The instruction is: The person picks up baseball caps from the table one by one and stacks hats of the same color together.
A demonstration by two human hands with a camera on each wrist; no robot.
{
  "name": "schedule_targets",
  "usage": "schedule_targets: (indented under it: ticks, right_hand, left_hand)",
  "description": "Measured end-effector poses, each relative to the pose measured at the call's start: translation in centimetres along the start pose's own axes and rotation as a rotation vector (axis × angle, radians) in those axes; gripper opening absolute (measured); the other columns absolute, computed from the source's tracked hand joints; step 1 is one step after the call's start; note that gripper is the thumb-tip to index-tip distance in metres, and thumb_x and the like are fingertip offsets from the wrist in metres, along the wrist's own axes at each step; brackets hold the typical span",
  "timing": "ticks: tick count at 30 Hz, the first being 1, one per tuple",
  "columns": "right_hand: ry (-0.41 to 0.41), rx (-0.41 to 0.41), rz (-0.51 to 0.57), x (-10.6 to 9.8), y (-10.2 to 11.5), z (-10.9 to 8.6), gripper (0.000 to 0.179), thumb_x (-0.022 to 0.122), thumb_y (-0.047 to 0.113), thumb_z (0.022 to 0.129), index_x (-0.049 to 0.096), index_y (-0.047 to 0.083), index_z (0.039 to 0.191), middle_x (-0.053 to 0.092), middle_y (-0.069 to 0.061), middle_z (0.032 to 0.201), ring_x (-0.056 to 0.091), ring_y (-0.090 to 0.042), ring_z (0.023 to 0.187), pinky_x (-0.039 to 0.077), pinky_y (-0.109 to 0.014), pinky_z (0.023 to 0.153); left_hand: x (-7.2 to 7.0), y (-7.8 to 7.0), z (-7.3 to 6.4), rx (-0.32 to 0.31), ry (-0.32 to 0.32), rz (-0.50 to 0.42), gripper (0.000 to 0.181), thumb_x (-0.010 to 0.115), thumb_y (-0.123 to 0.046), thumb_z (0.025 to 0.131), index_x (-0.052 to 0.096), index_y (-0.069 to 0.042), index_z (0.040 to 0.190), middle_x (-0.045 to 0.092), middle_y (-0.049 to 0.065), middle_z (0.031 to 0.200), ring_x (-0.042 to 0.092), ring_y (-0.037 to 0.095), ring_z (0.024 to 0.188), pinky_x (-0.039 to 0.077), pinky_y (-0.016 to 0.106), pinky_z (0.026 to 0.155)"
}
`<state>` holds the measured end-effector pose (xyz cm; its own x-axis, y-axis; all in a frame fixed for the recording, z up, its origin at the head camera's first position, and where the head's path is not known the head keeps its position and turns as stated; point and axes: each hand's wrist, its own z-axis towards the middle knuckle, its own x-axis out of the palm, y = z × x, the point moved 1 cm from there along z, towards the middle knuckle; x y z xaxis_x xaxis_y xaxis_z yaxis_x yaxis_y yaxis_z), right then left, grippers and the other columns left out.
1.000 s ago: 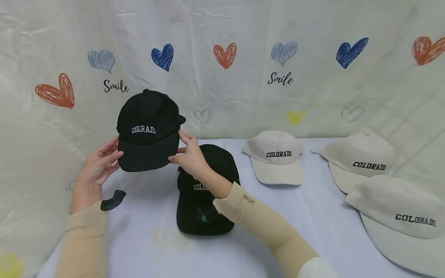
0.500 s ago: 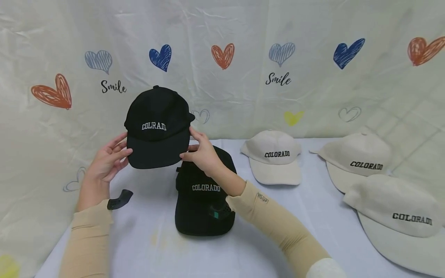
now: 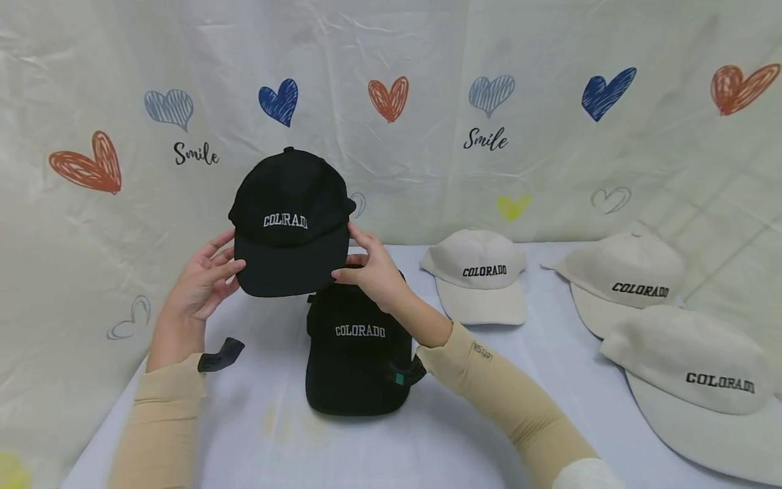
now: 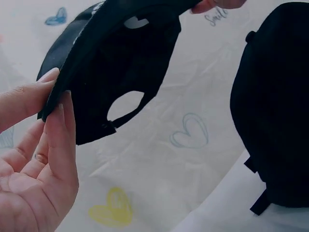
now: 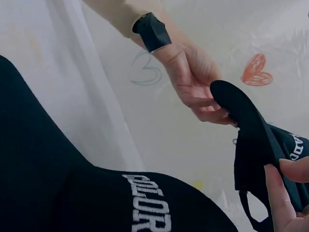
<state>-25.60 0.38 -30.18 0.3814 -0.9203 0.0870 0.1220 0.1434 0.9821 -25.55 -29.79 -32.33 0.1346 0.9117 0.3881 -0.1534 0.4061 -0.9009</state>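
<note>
A black baseball cap with white COLORADO lettering is held up in the air, brim toward the head camera. My left hand pinches the left edge of its brim between thumb and fingers, as the left wrist view also shows with the brim. The right edge of the brim is pinched by my right hand. Below and behind that hand, a second black cap lies on the white table, its crown partly hidden by the held cap and my right hand.
To the right, a cream cap lies on the white tablecloth. Two more cream caps, one at the back and one nearer, overlap at the far right. A curtain printed with hearts hangs behind the table.
Both hands have carried the held black cap to the right and slightly upward, keeping their grip on the brim. The lettering on the lower black cap has come into full view.
</note>
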Motion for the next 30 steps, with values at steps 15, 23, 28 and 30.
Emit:
schedule_targets:
  ticks: [15, 23, 28, 30]
  right_hand:
    - [-0.024, -0.036, -0.016, -3.0, 0.1, -1.6, 0.091, 0.066, -0.017, 0.089, 0.025, 0.015, 0.163, 0.024, -0.009, 0.160, 0.062, -0.026, 0.111, 0.057, -0.037, 0.091]
    - [-0.031, -0.035, 0.004, -4.4, 0.1, -2.2, 0.089, 0.064, -0.019, 0.089, 0.026, 0.014, 0.163, 0.025, -0.009, 0.159, 0.061, -0.017, 0.102, 0.058, -0.035, 0.090]
    - [-0.033, -0.032, 0.019, -5.3, -0.1, -2.7, 0.089, 0.063, -0.020, 0.089, 0.026, 0.013, 0.163, 0.028, -0.010, 0.159, 0.061, -0.014, 0.099, 0.058, -0.032, 0.088]
    - [-0.033, -0.033, 0.027, -5.6, -0.2, -2.8, 0.090, 0.063, -0.020, 0.089, 0.025, 0.013, 0.163, 0.029, -0.010, 0.159, 0.061, -0.014, 0.100, 0.058, -0.032, 0.088]
  left_hand:
    - [2.3, 0.6, 0.6, -0.018, 0.120, 0.071, 0.047, 0.056, 0.011, 0.099, 0.052, -0.016, 0.138, 0.068, 0.003, 0.110, 0.069, 0.015, 0.088, 0.057, 0.026, 0.071]
    - [4.1, 1.2, 0.6, 0.003, 0.098, 0.103, 0.046, 0.059, 0.006, 0.099, 0.052, -0.017, 0.139, 0.064, 0.004, 0.112, 0.067, 0.014, 0.090, 0.057, 0.025, 0.071]
    - [4.9, 1.6, 0.6, 0.013, 0.120, 0.102, 0.048, 0.058, 0.005, 0.100, 0.050, -0.018, 0.141, 0.062, 0.005, 0.115, 0.067, 0.014, 0.091, 0.057, 0.025, 0.073]
    - [5.3, 1.8, 0.7, 0.014, 0.123, 0.102, 0.049, 0.058, 0.004, 0.101, 0.049, -0.019, 0.142, 0.061, 0.005, 0.116, 0.066, 0.013, 0.092, 0.057, 0.024, 0.074]
